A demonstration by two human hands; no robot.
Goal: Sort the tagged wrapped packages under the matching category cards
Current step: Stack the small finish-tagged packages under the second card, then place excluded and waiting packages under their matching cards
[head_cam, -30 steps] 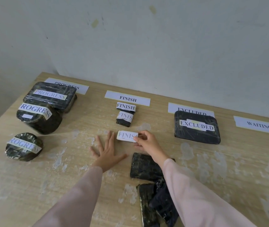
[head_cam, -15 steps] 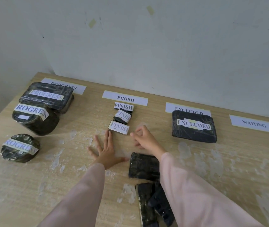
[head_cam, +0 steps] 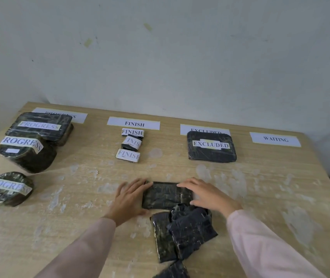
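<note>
A flat black wrapped package lies tag-down on the table, held at both ends: my left hand on its left edge, my right hand on its right edge. Below it sits a pile of several more black packages with no tags showing. Four white cards line the back: PROGRESS, FINISH, EXCLUDED, WAITING. Three small FINISH packages stand in a column under their card. An EXCLUDED package covers part of its card.
Three PROGRESS packages sit at the left: a flat one, a thick one and a round one nearer the front. The wooden table ends at a white wall behind and drops off at the right.
My right hand let go of the small FINISH package under the FINISH card and drew back. Both hands have moved onto the ends of the flat black package nearer me.
</note>
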